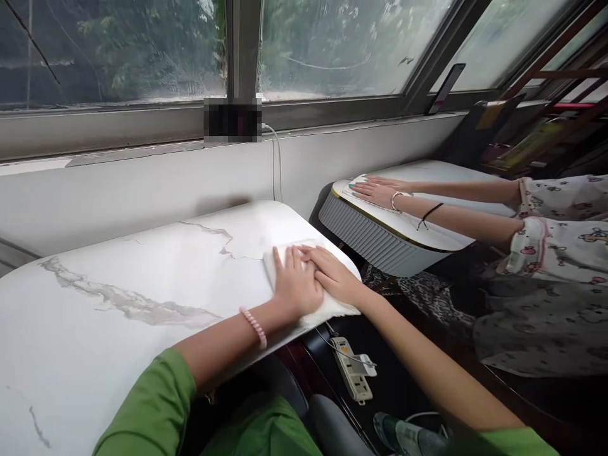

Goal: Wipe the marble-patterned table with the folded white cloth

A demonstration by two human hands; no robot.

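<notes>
Pressing a white cloth (pixel 332 308) directly beneath the left hand (pixel 297 284) and right hand (pixel 336 273), laid flat and unclenched, onto the rounded right end of the marble-patterned tabletop (pixel 190 272), near a power strip (pixel 350 373) lower down

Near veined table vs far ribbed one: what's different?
Near table: grey-brown veins; far table: none I can make out.
Far table: ribbed, gold-trimmed side showing; near table: side mostly hidden.
Near table: wearer's left hand and right hand on a cloth; far table: a co-worker's hands.
Shared: white tops, rounded corners.
</notes>
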